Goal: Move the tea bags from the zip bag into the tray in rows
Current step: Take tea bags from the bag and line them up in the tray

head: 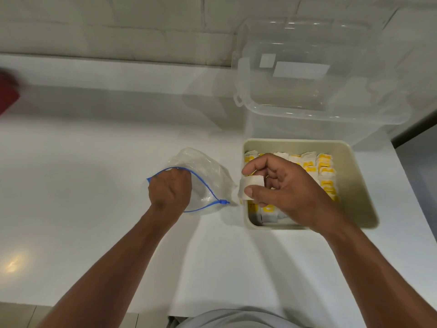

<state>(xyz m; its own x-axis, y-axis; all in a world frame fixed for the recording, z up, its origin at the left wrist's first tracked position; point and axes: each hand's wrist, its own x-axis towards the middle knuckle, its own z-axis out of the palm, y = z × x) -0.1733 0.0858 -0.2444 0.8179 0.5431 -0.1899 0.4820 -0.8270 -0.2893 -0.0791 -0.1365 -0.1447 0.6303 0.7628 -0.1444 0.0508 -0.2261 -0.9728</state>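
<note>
Blue along the zip and clear elsewhere: gripping the soft plastic zip bag [205,171] at its open mouth with the left hand [169,188], fingers curled round the rim, holding it on the white counter [94,162]. Pinching one small white paper tea bag [252,184] between thumb and forefinger of the right hand [286,185], hovering it over the left wall of the square beige plastic tray [357,185], just beside the zip bag. Showing, inside the tray, rows of white tea bags with yellow labels [327,170], packed side by side. Not managing to tell whether any are lying inside the zip bag. Standing behind the tray, a large clear plastic lidded box [319,91]. Catching a blurred red shape [8,91] at the far left edge.
</note>
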